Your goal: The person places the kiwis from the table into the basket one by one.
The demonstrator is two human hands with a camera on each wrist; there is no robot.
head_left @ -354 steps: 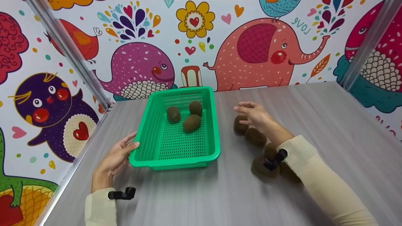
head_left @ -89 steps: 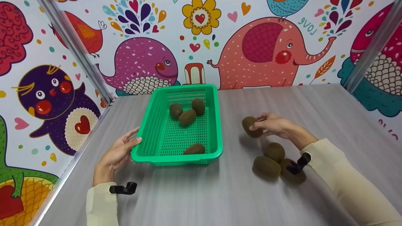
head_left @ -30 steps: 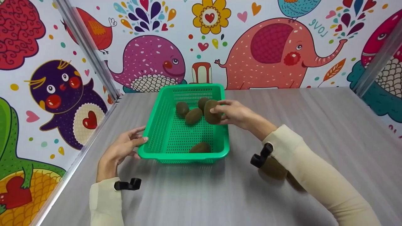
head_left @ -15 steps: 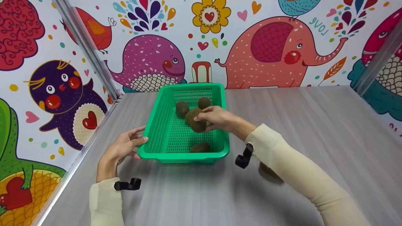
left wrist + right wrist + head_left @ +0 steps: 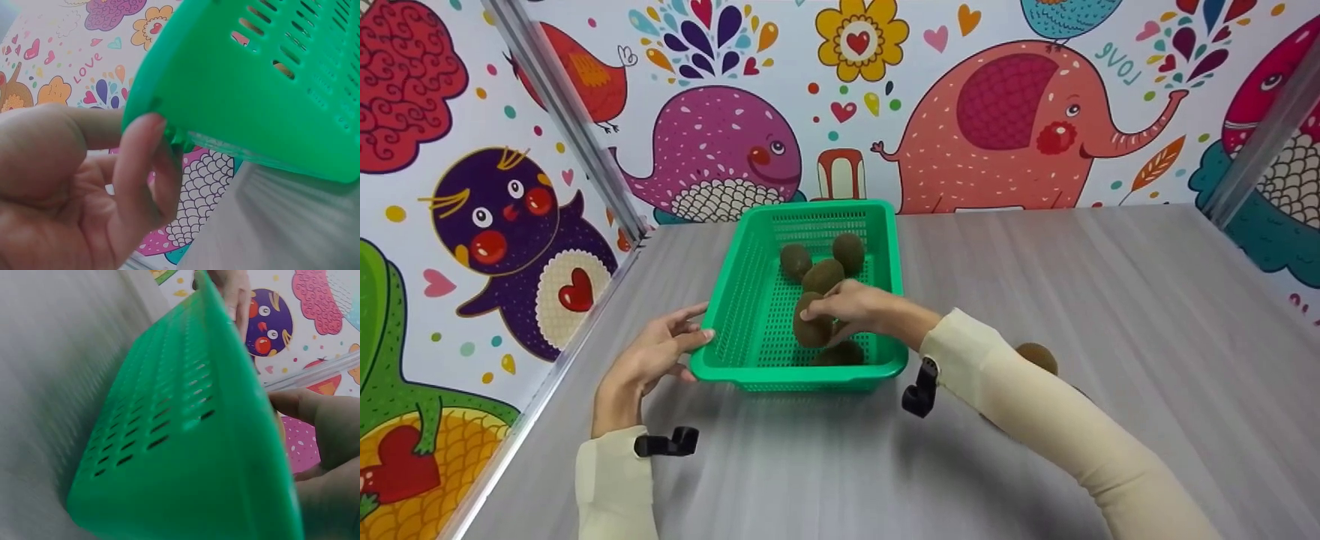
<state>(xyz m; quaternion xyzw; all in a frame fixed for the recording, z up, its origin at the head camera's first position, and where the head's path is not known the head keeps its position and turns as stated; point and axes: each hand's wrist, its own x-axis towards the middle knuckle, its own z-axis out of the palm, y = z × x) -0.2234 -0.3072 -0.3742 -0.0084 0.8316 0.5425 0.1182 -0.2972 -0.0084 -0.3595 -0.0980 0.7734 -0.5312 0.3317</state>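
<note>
A green plastic basket (image 5: 798, 373) with slotted walls stands on the table. My left hand (image 5: 649, 360) grips its left rim near the front corner, thumb on the rim and fingers beneath, as the left wrist view shows. Inside the basket, my right hand (image 5: 859, 309) holds a brown kiwi (image 5: 812, 322) between thumb and fingers. Behind it lie three kiwis: a left one (image 5: 795, 262), a right one (image 5: 849, 253) and a middle one (image 5: 823, 274). Another kiwi (image 5: 840, 353) lies by the front wall, partly hidden. In the right wrist view the basket wall hides the held kiwi.
Right of the basket, a kiwi (image 5: 1037, 357) shows on the grey table (image 5: 810, 457), partly covered by the right sleeve (image 5: 1035, 405). A wall with cartoon animals (image 5: 997, 135) closes off the back, and a metal post (image 5: 577, 120) stands at the back left.
The right hand picked a kiwi off the table, carried it left over the rim, then brought it toward the basket's front. A kiwi was added at the front earlier. The left hand stays on the rim.
</note>
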